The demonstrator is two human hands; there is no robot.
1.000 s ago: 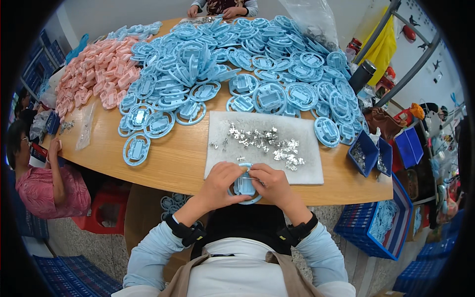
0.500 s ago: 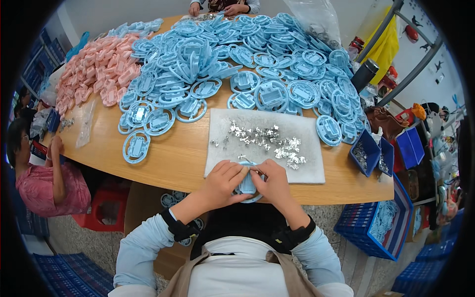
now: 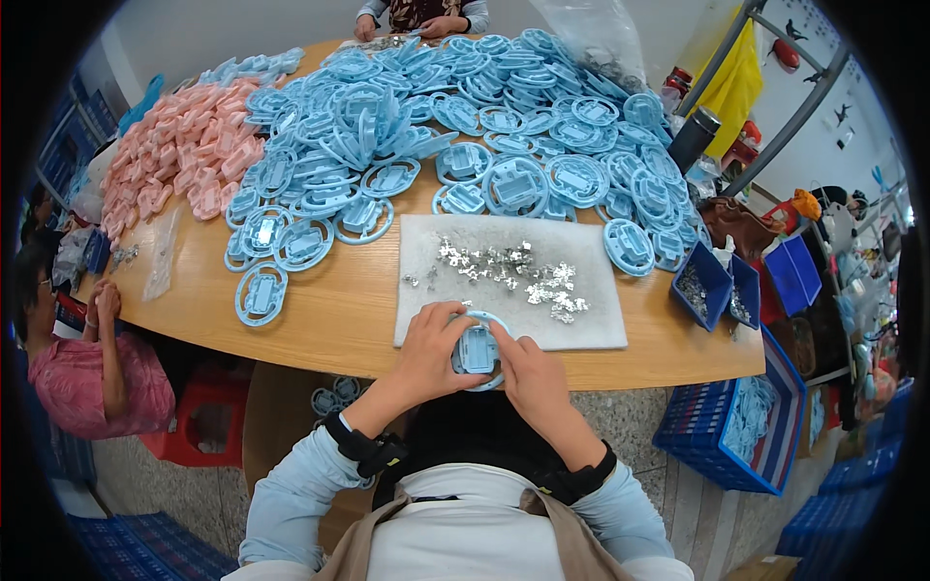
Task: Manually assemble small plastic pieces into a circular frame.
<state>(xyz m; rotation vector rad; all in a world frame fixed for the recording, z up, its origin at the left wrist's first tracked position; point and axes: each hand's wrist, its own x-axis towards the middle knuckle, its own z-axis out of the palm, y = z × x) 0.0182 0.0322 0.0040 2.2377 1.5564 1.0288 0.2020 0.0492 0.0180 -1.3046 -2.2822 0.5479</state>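
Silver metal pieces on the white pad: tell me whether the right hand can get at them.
Probably yes: the silver metal pieces lie uncovered on the white pad, just beyond the right hand, with nothing standing between. Its fingers are at the blue part, which the left hand also holds.

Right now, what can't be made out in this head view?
In the head view:
- Part: underside faces away; left rim partly covered by the left hand, right rim by the right hand.
- Metal pieces: too small to tell each shape.
- Far person: head cut off by upper edge.
- Crate: bottom hidden by contents.
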